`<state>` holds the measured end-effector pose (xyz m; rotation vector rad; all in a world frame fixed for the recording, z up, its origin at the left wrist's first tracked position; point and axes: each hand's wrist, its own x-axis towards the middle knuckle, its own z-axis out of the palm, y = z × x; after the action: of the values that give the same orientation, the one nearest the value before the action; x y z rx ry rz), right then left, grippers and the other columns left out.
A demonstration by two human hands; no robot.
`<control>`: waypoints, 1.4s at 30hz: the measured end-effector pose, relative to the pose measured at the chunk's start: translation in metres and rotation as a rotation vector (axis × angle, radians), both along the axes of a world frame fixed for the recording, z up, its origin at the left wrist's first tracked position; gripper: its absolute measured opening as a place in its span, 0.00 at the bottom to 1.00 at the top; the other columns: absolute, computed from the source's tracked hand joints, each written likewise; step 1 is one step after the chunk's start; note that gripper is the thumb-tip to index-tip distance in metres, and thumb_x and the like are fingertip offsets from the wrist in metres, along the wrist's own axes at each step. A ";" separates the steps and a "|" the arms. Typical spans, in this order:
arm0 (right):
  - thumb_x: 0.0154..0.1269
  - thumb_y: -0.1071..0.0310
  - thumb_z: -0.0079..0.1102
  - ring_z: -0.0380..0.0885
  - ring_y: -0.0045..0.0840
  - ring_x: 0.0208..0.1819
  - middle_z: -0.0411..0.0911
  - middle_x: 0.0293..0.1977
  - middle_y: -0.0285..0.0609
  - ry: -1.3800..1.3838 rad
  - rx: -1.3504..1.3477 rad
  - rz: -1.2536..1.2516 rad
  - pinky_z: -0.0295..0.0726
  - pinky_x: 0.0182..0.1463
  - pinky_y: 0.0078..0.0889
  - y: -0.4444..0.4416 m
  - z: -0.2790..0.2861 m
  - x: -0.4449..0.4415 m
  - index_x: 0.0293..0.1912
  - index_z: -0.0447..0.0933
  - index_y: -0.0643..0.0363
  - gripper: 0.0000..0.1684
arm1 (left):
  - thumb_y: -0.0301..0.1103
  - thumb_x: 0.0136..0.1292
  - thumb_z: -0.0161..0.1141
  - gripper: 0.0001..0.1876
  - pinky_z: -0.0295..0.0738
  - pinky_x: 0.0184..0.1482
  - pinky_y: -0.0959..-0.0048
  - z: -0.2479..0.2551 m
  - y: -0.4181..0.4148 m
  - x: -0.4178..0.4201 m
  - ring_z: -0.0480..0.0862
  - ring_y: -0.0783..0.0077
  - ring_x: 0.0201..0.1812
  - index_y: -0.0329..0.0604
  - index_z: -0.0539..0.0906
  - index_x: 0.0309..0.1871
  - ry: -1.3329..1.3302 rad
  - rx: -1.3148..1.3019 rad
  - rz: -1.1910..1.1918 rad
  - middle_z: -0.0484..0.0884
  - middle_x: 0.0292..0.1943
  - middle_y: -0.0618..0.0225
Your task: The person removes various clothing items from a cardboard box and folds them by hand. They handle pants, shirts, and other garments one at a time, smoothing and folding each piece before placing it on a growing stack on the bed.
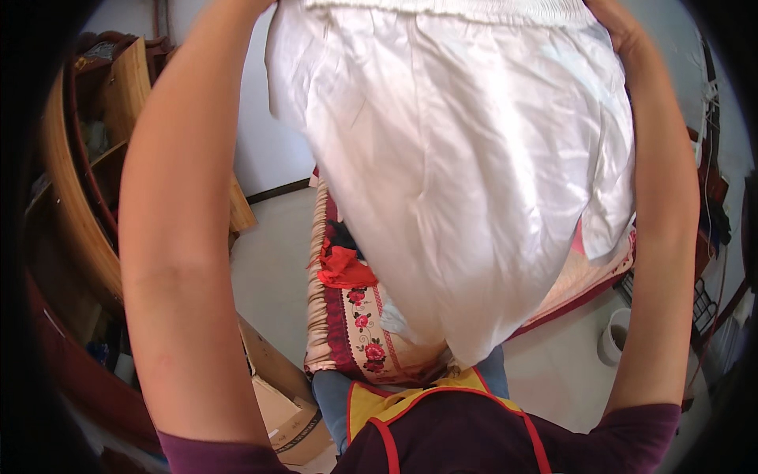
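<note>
A white satin garment [450,160] with a gathered elastic waistband [474,12] hangs spread in front of me, waistband uppermost. My right hand [613,26] grips its upper right corner, fingers partly hidden behind the cloth. At the upper left corner is my left hand [265,5], mostly cut off by the picture's top edge; the cloth hangs stretched between both hands. Below the garment lies a bed with a floral cover [367,332], largely hidden by the cloth. On its left side rest a red cloth [345,268] and a dark cloth [342,236].
To the left stands a wooden cabinet [89,178] with loose boards. An opened cardboard box [284,409] sits on the floor beside my leg. A white bucket [614,336] and a black wire rack [702,305] are at the right, with cables along the wall.
</note>
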<state>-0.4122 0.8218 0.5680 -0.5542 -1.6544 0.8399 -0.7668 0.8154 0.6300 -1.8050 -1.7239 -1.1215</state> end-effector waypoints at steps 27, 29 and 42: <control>0.51 0.61 0.69 0.79 0.23 0.39 0.81 0.38 0.40 -0.292 -0.363 0.336 0.76 0.47 0.23 0.086 -0.217 -0.031 0.45 0.77 0.70 0.26 | 0.27 0.49 0.58 0.10 0.74 0.35 0.69 -0.307 0.030 -0.106 0.78 0.72 0.28 0.35 0.83 0.36 0.180 -1.140 -0.758 0.84 0.27 0.60; 0.53 0.59 0.69 0.78 0.23 0.35 0.80 0.38 0.41 -0.404 -0.491 0.154 0.76 0.42 0.24 0.128 -0.310 0.000 0.47 0.75 0.69 0.27 | 0.26 0.47 0.55 0.14 0.74 0.37 0.68 -0.372 0.034 -0.079 0.79 0.70 0.32 0.32 0.82 0.37 0.130 -1.234 -1.010 0.84 0.30 0.57; 0.64 0.61 0.55 0.80 0.19 0.24 0.82 0.32 0.37 0.217 -1.389 -0.027 0.74 0.16 0.23 0.054 -0.441 -0.090 0.43 0.76 0.61 0.13 | 0.39 0.62 0.50 0.22 0.74 0.55 0.56 -0.599 0.009 -0.059 0.82 0.58 0.48 0.35 0.72 0.56 -2.087 -1.240 -0.867 0.80 0.49 0.56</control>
<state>-0.5022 0.8754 0.1273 -1.3302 -0.6438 1.9071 -0.8258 0.8239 0.0306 -1.5832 -3.0187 -3.9031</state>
